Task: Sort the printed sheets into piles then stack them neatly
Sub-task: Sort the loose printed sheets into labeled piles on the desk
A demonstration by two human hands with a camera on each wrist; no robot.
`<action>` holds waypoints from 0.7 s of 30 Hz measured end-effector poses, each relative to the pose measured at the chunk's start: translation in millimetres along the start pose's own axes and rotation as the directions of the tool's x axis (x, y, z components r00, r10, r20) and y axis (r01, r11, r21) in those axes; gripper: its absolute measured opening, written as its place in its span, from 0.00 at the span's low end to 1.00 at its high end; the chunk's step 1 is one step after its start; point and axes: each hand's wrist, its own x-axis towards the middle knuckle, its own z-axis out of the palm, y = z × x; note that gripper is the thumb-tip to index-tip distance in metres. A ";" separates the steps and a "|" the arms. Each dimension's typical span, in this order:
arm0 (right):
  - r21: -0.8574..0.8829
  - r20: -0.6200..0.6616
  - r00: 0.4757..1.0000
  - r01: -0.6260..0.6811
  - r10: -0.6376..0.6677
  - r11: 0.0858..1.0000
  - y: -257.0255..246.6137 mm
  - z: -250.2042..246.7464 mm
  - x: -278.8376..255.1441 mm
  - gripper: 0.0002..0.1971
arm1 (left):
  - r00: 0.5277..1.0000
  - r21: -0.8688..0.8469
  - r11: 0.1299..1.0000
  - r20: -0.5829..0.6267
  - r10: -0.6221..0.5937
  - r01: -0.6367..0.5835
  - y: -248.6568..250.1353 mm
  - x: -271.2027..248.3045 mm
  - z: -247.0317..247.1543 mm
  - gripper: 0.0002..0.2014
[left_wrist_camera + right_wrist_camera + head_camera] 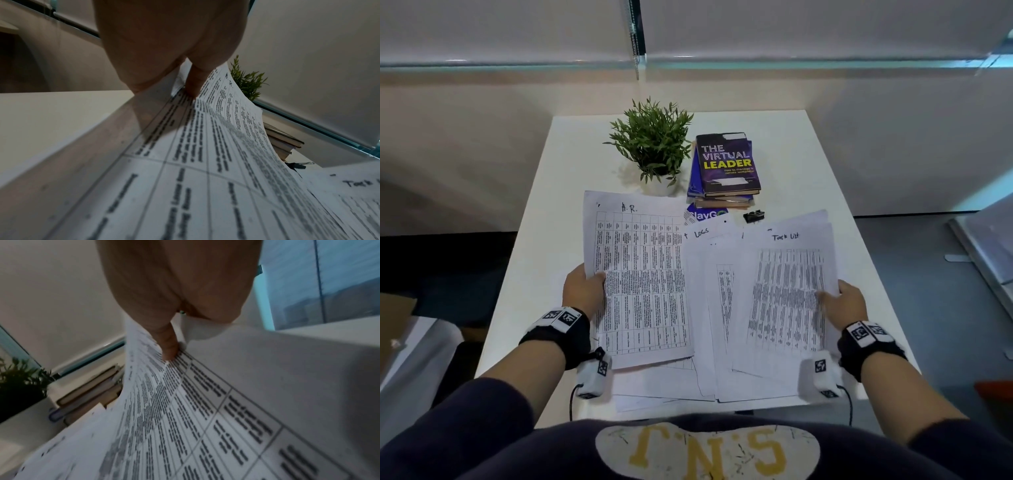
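Printed sheets with tables lie spread over the near half of a white table (541, 212). My left hand (585, 287) pinches the left edge of a sheet headed "A.R." (643, 274), thumb on top; the left wrist view shows that sheet (216, 154) lifted and curved under the thumb (193, 84). My right hand (846, 298) pinches the right edge of a sheet headed "Task list" (787, 294), raised off the pile, its thumb (168, 347) pressing the print. Between them lies a sheet headed "Logs" (709, 253) among several loose sheets (671, 383).
A potted green plant (652, 144) stands at the back middle of the table. Beside it is a stack of books (726, 168) topped by "The Virtual Leader". A black binder clip (754, 216) and a blue card (705, 214) lie just behind the sheets.
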 end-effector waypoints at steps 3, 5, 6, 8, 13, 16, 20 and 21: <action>0.025 -0.003 0.998 0.067 -0.067 0.997 -11.6 -21.7 5.2 0.09 | 1.000 0.002 1.000 0.008 0.010 -0.010 2.2 -1.7 0.6 0.15; 0.130 -0.009 0.996 0.085 -0.085 0.988 -24.8 -38.1 7.8 0.14 | 1.000 -0.017 1.000 0.014 0.016 -0.016 6.4 -3.6 0.9 0.15; 0.189 -0.004 0.996 0.093 -0.094 0.978 -32.7 -45.1 7.7 0.13 | 1.000 -0.026 0.999 0.016 0.021 -0.021 9.4 -4.7 1.2 0.15; 0.302 0.024 0.994 0.097 -0.110 0.948 -46.5 -53.5 8.3 0.08 | 0.999 -0.032 0.999 0.025 0.041 -0.040 17.2 -8.8 3.0 0.14; 0.432 0.121 0.971 0.136 -0.206 0.892 -81.4 -21.5 -0.6 0.17 | 0.990 -0.076 0.994 0.113 0.086 -0.078 45.7 -31.4 23.2 0.05; 0.318 0.211 0.957 0.125 -0.198 0.940 -91.4 16.5 -12.2 0.22 | 0.967 -0.091 0.987 0.209 0.147 -0.130 62.3 -43.8 41.4 0.09; 0.276 0.369 0.918 0.040 -0.144 0.960 -82.1 50.5 -11.7 0.24 | 0.931 -0.138 0.984 0.332 0.152 -0.111 72.0 -61.1 52.9 0.14; 0.284 0.381 0.913 0.032 -0.143 0.958 -83.1 52.5 -13.8 0.22 | 0.926 -0.156 0.984 0.351 0.140 -0.090 71.6 -62.0 54.0 0.16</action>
